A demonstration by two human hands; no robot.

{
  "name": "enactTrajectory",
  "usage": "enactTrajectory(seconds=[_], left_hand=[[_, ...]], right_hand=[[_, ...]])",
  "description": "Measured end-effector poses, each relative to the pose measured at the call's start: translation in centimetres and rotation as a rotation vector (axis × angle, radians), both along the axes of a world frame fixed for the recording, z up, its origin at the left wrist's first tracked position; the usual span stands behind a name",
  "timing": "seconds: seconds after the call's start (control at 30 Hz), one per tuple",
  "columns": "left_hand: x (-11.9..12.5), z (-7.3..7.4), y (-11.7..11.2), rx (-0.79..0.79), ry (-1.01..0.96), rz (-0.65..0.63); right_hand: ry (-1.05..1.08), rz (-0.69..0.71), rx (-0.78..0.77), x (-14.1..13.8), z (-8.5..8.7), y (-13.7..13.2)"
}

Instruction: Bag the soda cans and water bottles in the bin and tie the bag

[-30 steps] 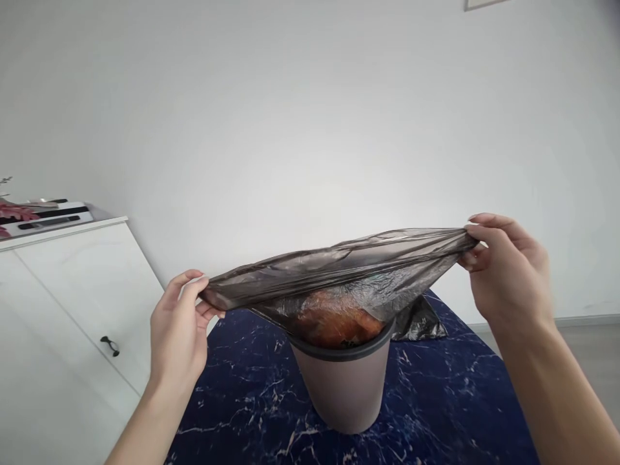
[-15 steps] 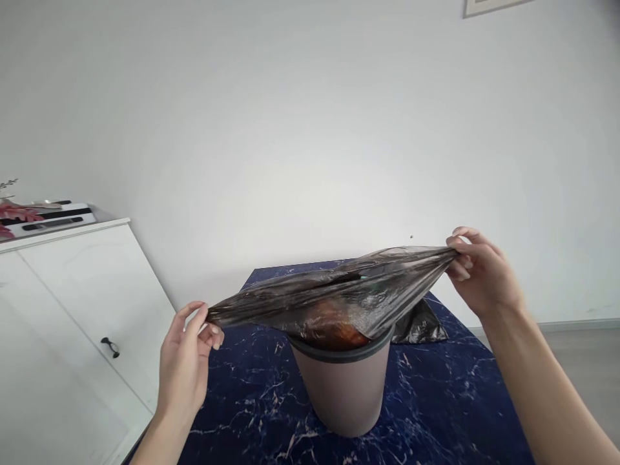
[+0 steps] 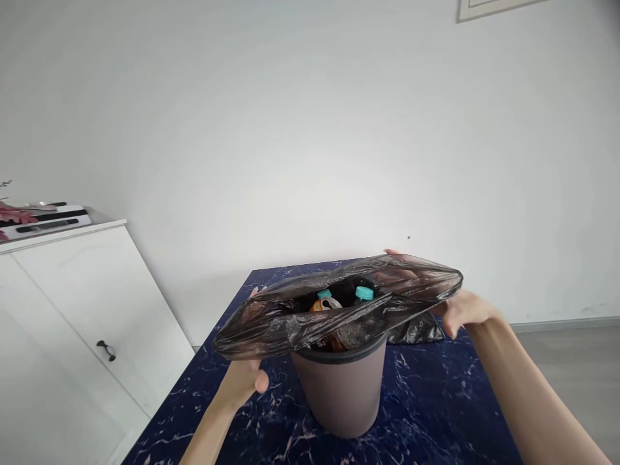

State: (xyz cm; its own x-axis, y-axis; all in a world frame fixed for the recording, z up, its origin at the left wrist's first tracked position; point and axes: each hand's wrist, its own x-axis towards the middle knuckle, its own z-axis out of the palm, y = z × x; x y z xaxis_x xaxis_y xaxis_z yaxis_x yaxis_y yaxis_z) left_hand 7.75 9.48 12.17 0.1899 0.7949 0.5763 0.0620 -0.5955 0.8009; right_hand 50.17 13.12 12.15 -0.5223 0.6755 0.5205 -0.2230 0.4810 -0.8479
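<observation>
My left hand is open under the left end of the dark, see-through bag, thumb apart and fingers spread behind the film. My right hand is likewise open at the right end, its fingers showing through the plastic; neither hand pinches it. The bag spreads across the top of the bin, both ends reaching well past the bin's rim. Its mouth gapes upward, showing a teal bottle cap, another cap and a can. The bin stands upright, well in from the left edge of the bench. A black plastic bundle lies just behind it to the right. My right forearm crosses the bench's right edge; the far edge sits near the wall.
</observation>
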Motion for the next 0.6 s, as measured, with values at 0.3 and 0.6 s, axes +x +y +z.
enactTrajectory(seconds=[0.3, 0.6], left_hand=[[1.9, 6.5, 0.1, -0.028, 0.057, 0.331], [3.6, 7.9, -0.4, -0.128, -0.383, 0.185]], right_hand=[[0.091, -0.252, 0.05, -4.6, 3.5, -1.3], [0.463, -0.278, -0.05, -6.0, 4.8, -2.3]])
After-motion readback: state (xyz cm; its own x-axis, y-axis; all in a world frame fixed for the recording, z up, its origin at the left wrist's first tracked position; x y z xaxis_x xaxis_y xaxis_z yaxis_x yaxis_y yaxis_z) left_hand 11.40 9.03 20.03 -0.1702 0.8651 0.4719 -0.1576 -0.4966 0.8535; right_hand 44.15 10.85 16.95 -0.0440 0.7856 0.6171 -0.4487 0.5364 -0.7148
